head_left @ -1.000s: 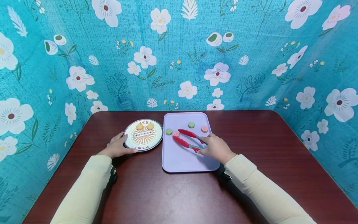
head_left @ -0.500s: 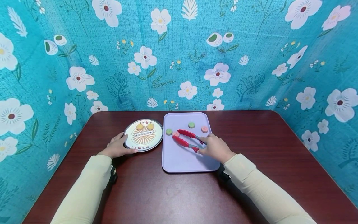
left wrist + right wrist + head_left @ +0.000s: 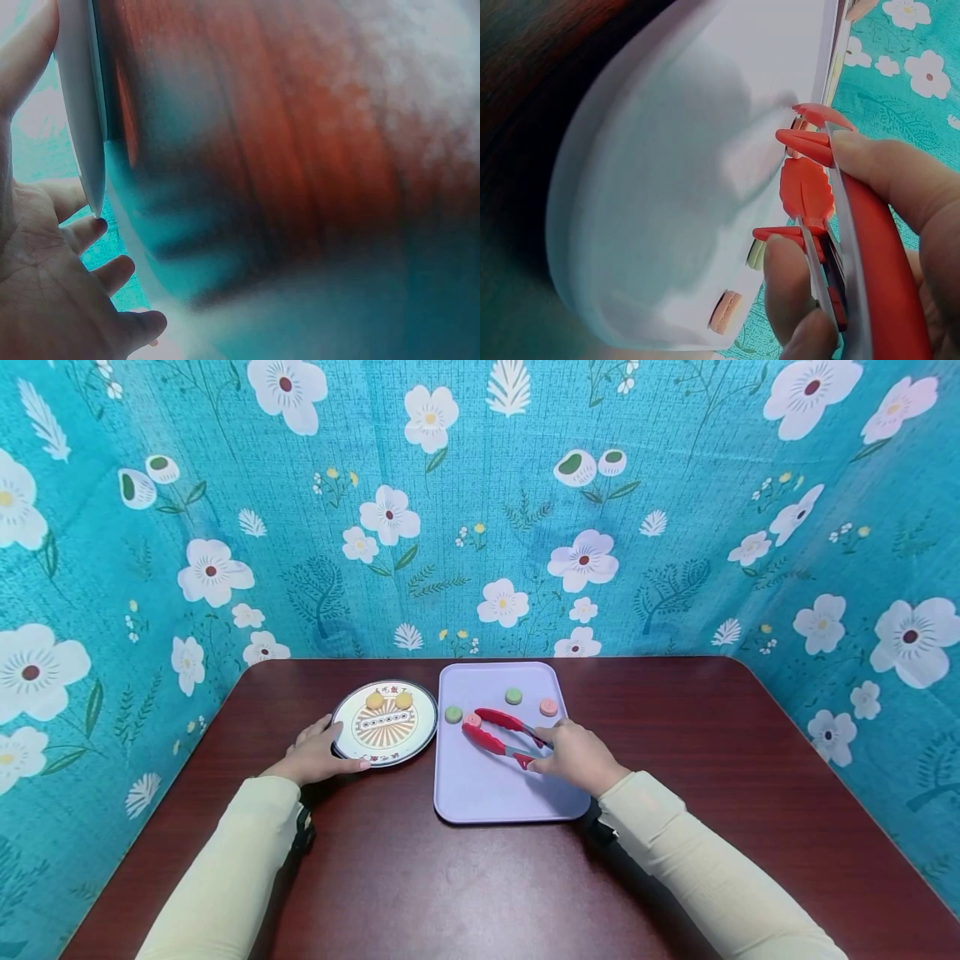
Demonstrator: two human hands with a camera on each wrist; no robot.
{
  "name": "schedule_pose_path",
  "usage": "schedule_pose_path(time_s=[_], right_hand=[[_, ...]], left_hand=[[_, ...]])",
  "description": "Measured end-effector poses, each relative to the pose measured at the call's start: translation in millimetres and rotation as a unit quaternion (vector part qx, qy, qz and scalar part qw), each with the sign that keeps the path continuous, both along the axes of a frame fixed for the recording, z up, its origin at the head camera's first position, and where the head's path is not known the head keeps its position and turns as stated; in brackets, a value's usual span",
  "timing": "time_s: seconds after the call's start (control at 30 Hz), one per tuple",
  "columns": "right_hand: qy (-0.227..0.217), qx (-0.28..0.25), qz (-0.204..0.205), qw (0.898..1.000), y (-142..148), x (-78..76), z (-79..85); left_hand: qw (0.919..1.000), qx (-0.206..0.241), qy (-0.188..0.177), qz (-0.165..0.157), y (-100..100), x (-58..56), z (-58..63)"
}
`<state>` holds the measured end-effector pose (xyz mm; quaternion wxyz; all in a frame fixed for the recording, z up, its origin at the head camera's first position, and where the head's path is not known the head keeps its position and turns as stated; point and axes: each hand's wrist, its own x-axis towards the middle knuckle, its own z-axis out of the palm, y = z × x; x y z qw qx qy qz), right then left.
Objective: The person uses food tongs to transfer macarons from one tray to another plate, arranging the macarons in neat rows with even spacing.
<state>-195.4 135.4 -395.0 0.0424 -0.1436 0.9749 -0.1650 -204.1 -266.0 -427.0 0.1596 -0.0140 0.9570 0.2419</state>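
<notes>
My right hand [image 3: 583, 758] grips red-and-silver tongs [image 3: 498, 744] over the lilac tray [image 3: 487, 793]. The tongs' red tips stand on either side of a pink macaron [image 3: 473, 720] near the tray's left side. Whether both tips press it cannot be told. In the right wrist view, thumb and fingers sit on opposite arms of the tongs [image 3: 881, 270]. My left hand [image 3: 311, 756] holds the round plate [image 3: 386, 752] by its left rim, thumb along the near edge. The left wrist view shows the plate [image 3: 79, 97] edge-on beside the fingers. Two yellow macarons [image 3: 389, 701] lie on the plate.
On the tray, a green macaron [image 3: 453, 714] lies just left of the tongs' tips. Another green macaron [image 3: 513, 696] and a second pink macaron [image 3: 548, 707] lie farther back and right. The dark wooden table [image 3: 420, 893] ends at a blue floral cloth [image 3: 450, 527] behind.
The tongs' tips have drawn slightly closer together around the pink macaron. My left hand and the plate stay in place.
</notes>
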Motion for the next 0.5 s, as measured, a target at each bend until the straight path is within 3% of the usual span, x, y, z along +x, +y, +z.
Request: schedule_pose_path(time_s=[0.5], right_hand=[[-0.004,-0.009,0.009,1.0,0.4,1.4,-0.2]], left_hand=[[1.0,-0.004,0.003,-0.002,-0.1,0.5,-0.5]])
